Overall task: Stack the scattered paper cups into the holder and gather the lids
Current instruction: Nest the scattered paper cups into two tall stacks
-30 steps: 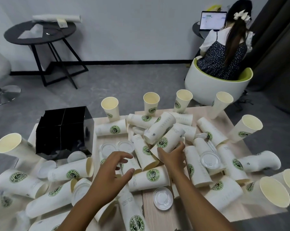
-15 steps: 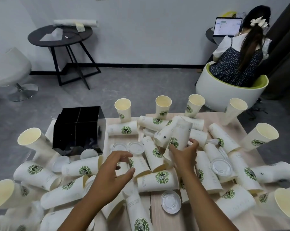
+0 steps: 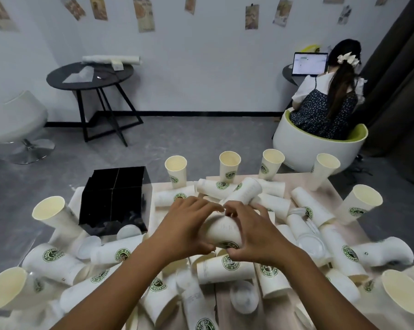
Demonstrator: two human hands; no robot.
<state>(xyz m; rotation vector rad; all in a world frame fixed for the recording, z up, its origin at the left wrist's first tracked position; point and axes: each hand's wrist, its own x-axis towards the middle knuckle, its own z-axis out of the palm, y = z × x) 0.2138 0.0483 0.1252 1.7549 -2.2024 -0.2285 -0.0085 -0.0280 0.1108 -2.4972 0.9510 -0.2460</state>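
Your left hand (image 3: 184, 227) and right hand (image 3: 253, 234) both curl round 1 white paper cup (image 3: 221, 231), gripping it from either side just above the heap in the middle of the table (image 3: 227, 308). The cup lies roughly on its side, with its long axis running from near right to far left; its green round logo shows at the near end, between your thumbs, and faint grey print crosses its wall. Which end is the mouth you cannot tell, as your fingers cover both.

Around it lie many like cups (white, green-badged, cream inside), most on their sides and pointing every way, with 4 upright along the far edge. The black holder (image 3: 116, 198) stands at the far left of the table, well apart from your hands. A clear lid (image 3: 244, 300) lies flat near your right forearm.
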